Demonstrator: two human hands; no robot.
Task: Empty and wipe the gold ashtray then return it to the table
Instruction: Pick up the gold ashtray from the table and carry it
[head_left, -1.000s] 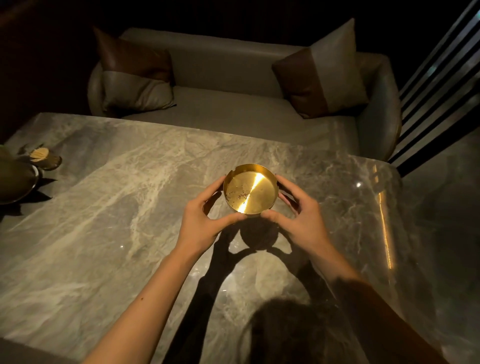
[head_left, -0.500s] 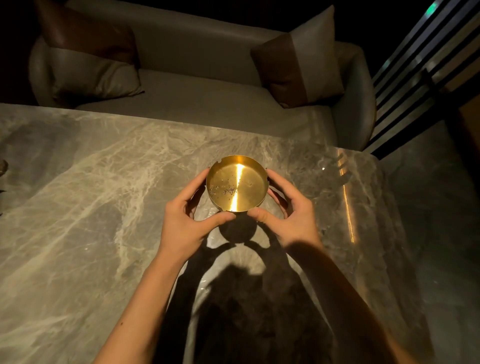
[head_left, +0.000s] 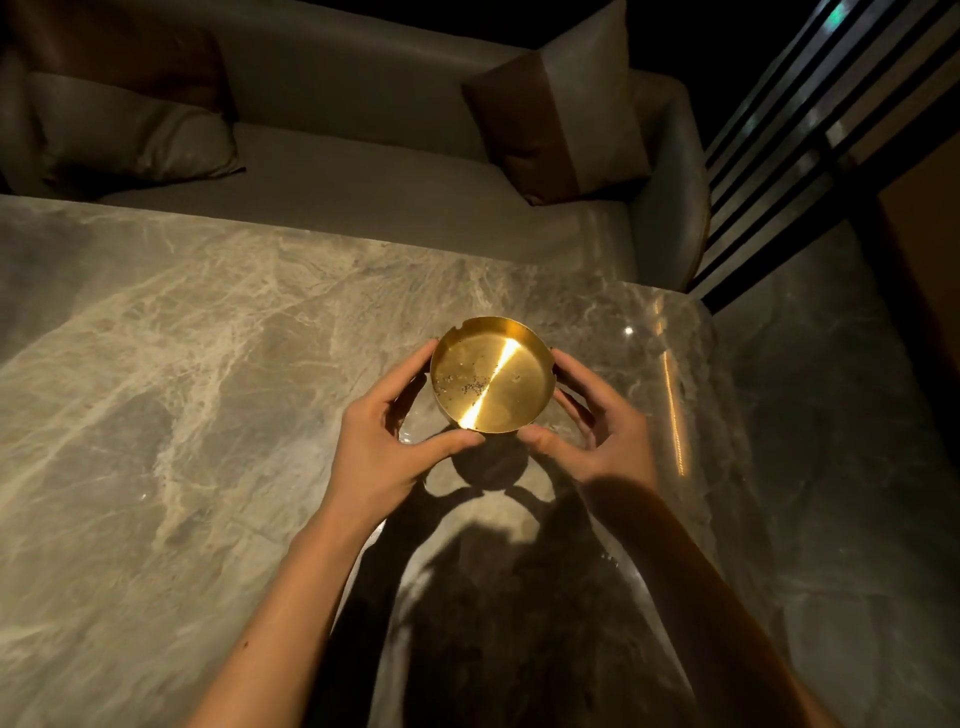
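Both hands, left hand (head_left: 387, 441) and right hand (head_left: 605, 434), wrap their fingers (head_left: 410, 371) around the gold ashtray (head_left: 491, 375), and tipping it could spill the ash (head_left: 462, 387) between them onto the surface (head_left: 182, 364).

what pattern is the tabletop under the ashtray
Grey marble with pale cream veining, seen in the head view, the only one. The gold ashtray is above it.

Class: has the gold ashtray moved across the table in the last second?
No: the gold ashtray keeps roughly its gap to the table at its far edge; only the camera swung.
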